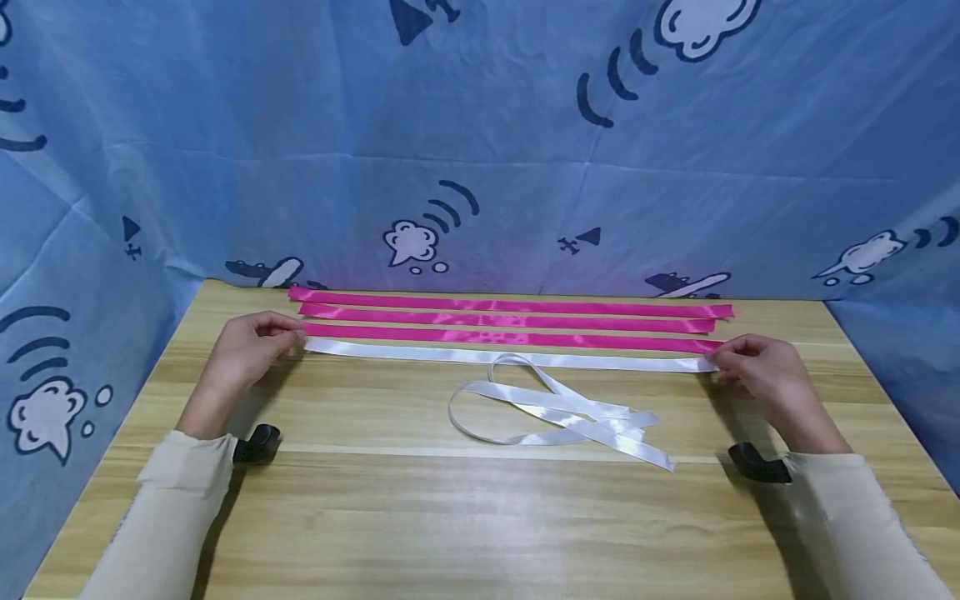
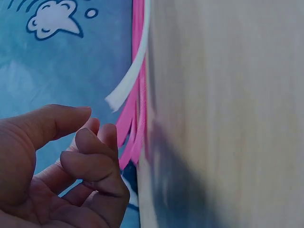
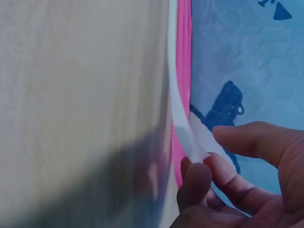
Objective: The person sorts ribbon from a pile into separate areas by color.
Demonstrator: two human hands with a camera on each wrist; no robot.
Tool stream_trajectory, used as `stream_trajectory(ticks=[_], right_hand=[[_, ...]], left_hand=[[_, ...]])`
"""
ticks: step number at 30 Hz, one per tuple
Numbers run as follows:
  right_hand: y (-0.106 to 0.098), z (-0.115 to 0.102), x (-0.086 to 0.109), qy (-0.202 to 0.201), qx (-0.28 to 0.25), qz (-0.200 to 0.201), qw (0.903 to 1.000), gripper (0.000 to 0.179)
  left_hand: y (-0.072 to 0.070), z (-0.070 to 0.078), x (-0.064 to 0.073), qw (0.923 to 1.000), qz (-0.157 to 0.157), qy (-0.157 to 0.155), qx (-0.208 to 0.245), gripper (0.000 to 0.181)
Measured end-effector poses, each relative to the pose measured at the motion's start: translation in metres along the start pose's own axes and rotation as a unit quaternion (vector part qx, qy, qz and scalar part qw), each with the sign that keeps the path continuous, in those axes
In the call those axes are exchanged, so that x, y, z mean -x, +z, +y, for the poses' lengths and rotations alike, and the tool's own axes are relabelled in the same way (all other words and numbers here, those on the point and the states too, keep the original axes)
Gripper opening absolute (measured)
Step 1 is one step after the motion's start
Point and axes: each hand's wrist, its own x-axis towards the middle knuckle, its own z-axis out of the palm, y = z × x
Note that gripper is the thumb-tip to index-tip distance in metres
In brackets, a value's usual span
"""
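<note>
A white satin ribbon [image 1: 510,357] stretches left to right along the front of three pink ribbons [image 1: 510,338]. My left hand [image 1: 258,346] is at its left end; in the left wrist view the thumb and fingertips are parted and the ribbon end hangs free just beyond them. At the other end, my right hand [image 1: 757,375] has its fingertips against the white ribbon's tip [image 3: 192,147], and the thumb stands apart from it. Nearer to me, more white ribbon [image 1: 570,412] lies loosely looped and crossed on the table.
The pink ribbons lie roughly parallel near the back edge of the wood-grain table [image 1: 480,517]. A blue printed cloth [image 1: 495,108] hangs right behind that edge and along both sides. Each wrist carries a black camera mount [image 1: 258,444].
</note>
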Motion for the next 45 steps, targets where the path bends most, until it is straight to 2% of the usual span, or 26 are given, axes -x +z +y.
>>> stream_trajectory(ticks=[5, 10, 14, 20, 27, 33, 45], right_hand=[[-0.009, -0.001, 0.005, -0.008, -0.008, 0.028, 0.9995, 0.033], [-0.014, -0.005, 0.011, -0.021, -0.016, 0.051, 0.9983, 0.030], [-0.008, -0.013, 0.017, -0.057, 0.004, 0.080, 0.9951, 0.029], [0.008, -0.034, 0.026, -0.132, 0.032, 0.103, 0.9853, 0.027], [0.026, -0.058, 0.035, -0.222, 0.027, 0.064, 0.9725, 0.026], [0.043, -0.074, 0.038, -0.289, -0.009, 0.018, 0.9572, 0.023], [0.083, -0.096, 0.041, -0.313, -0.042, -0.073, 0.9462, 0.024]], left_hand=[[-0.006, 0.001, 0.004, 0.9996, 0.025, 0.002, -0.014, 0.035], [-0.007, 0.008, 0.010, 0.9991, 0.032, 0.013, -0.023, 0.037], [-0.003, 0.018, 0.017, 0.9978, 0.037, 0.047, -0.029, 0.035], [0.012, 0.037, 0.025, 0.9956, 0.030, 0.087, -0.021, 0.030], [0.042, 0.051, 0.028, 0.9925, -0.007, 0.122, 0.000, 0.030], [0.074, 0.057, 0.028, 0.9890, -0.043, 0.140, 0.022, 0.031], [0.129, 0.075, 0.035, 0.9767, -0.121, 0.165, 0.064, 0.032]])
